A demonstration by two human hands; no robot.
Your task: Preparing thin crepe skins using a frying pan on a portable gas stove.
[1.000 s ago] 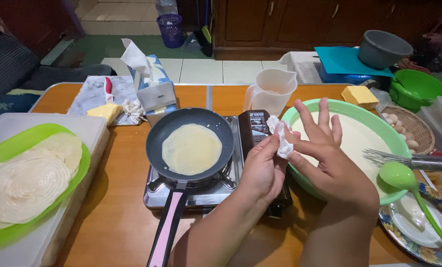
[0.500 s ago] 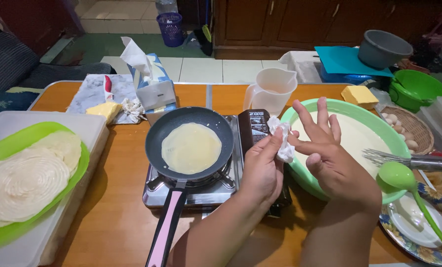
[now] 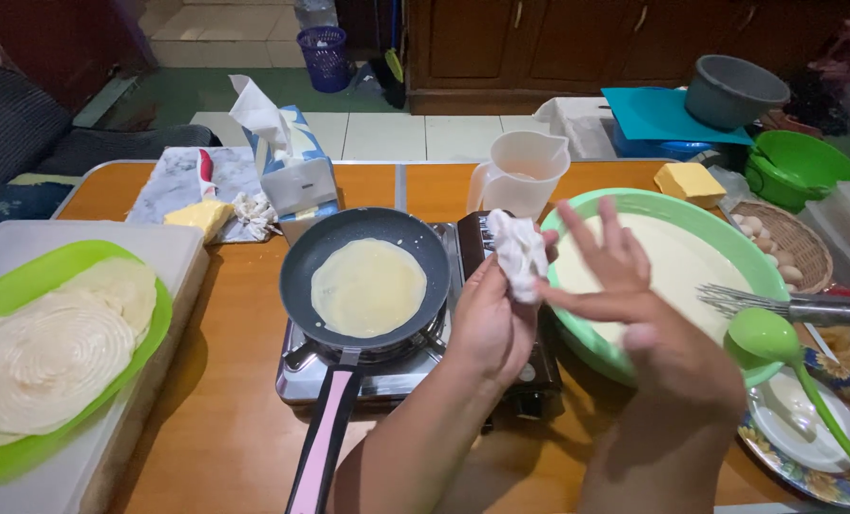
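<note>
Both hands meet: left hand (image 3: 487, 319) pinches crumpled tissue (image 3: 517, 252) against right hand (image 3: 634, 305).

You are looking at: 1 frying pan (image 3: 366, 276) | 1 portable gas stove (image 3: 387, 371) | 2 hands, left hand (image 3: 490, 324) and right hand (image 3: 649, 319) | 1 crumpled tissue (image 3: 517, 252) | 1 tissue box (image 3: 292, 176) | 1 measuring jug (image 3: 522, 173) | 1 whisk (image 3: 787, 305) | 1 green ladle (image 3: 777, 347)

Right hand (image 3: 634, 295) lower, fingers now leftward (against the tissue (image 3: 517, 251)).
</note>
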